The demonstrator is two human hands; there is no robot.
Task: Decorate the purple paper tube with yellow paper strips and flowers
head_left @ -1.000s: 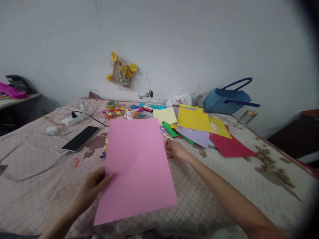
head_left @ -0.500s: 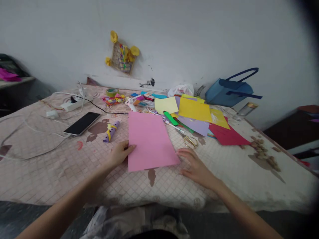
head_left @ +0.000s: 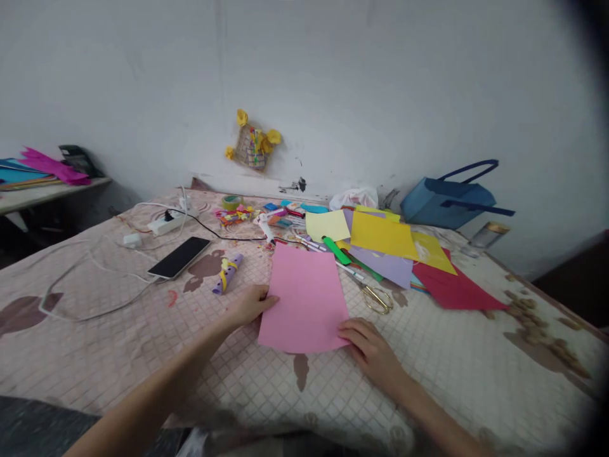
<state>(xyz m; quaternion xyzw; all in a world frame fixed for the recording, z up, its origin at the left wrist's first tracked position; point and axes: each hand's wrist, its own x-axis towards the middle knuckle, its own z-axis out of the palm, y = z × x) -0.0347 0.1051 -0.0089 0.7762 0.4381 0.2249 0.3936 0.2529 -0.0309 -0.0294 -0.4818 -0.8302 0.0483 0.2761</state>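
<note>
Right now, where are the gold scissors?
In the head view, the gold-handled scissors lie to the right of the pink paper, just above your right hand and below the lilac card.

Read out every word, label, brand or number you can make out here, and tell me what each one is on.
Nothing can be read in this view.
The pink paper sheet shows no writing.
The green marker and the thin pens may carry print, but it is too small or blurred to read.
The power strip and the glass jar show no legible marks.
</note>
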